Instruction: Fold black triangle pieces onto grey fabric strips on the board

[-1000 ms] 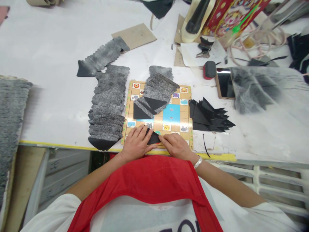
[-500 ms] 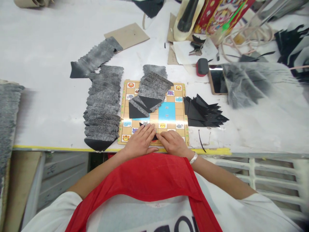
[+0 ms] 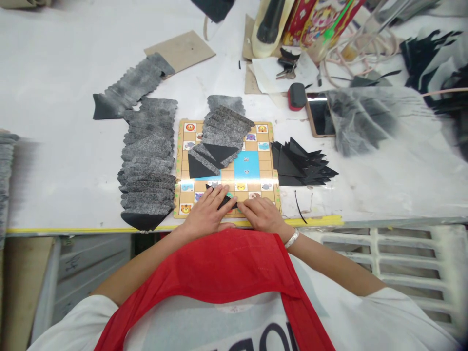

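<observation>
A small black leather-like piece [image 3: 229, 203] lies on a board printed with animal pictures [image 3: 267, 166]. My left hand [image 3: 205, 210] rests flat over this piece with its fingers apart, hiding part of it. At the piece's right end, the thumb and fingers of my right hand [image 3: 263, 215] are drawn together on its tip. Beyond my hands, a fanned stack of grey-speckled pieces [image 3: 228, 130] overlaps the board, black faces showing at its near end. To the right, several black pointed pieces [image 3: 298, 163] are heaped against the board's edge.
A long overlapping row of grey pieces [image 3: 148, 158] runs along the board's left, with another row [image 3: 133, 85] behind it. Farther back are a cardboard sheet [image 3: 183, 51], keys [image 3: 287, 73], a phone [image 3: 321, 117] and a plastic bag [image 3: 361, 122]. Yellow tape [image 3: 91, 230] lines the table's front edge.
The whole view has shifted slightly. My left fingers have spread apart, exposing more of the black piece between them. My right hand stays at the piece's right end.
</observation>
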A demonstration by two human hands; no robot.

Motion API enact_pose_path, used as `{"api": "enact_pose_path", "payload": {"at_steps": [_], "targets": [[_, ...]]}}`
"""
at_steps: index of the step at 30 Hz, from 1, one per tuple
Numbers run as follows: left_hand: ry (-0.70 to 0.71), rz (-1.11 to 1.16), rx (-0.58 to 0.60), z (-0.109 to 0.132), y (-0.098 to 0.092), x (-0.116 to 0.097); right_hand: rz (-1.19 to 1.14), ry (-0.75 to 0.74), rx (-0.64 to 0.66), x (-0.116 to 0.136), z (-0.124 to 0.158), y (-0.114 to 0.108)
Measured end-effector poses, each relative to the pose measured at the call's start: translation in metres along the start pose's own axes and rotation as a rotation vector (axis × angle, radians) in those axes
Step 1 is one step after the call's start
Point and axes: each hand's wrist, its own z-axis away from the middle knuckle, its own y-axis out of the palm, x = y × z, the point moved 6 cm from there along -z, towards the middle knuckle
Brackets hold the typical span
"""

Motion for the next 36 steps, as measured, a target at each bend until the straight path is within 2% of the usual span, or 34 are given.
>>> {"api": "enact_pose_path", "payload": {"at_steps": [4,9,11,15,17,22,26,30,32,36], "targets": [[0.013,-0.013,0.004,0.001,0.002,-0.001,0.019,-0.015,-0.023,0.001,0.000,-0.003],[0.022,0.004,0.006,0.001,0.002,-0.001,-0.044,0.009,0.043,-0.003,0.009,0.002],[0.019,0.004,0.009,0.001,0.001,-0.002,-0.114,0.081,0.025,-0.007,0.015,0.002],[0.009,0.015,0.030,0.000,0.001,-0.002,-0.191,0.290,-0.102,-0.016,0.021,-0.001],[0.004,0.019,0.036,0.000,0.001,-0.002,-0.178,0.312,-0.105,-0.013,0.021,0.001],[0.006,0.015,0.045,0.001,0.003,-0.002,-0.056,0.178,-0.002,0.001,0.015,0.006],[0.014,0.001,0.054,0.001,0.005,-0.003,0.072,0.072,0.035,0.007,0.012,0.000],[0.020,-0.019,0.082,0.001,-0.001,-0.002,0.096,0.026,0.133,0.009,0.010,-0.005],[-0.014,-0.041,0.115,0.003,-0.006,0.004,0.097,0.018,0.164,0.009,0.010,-0.006],[-0.175,-0.114,0.132,0.011,-0.020,0.021,0.086,0.020,0.189,0.009,0.011,-0.005]]}}
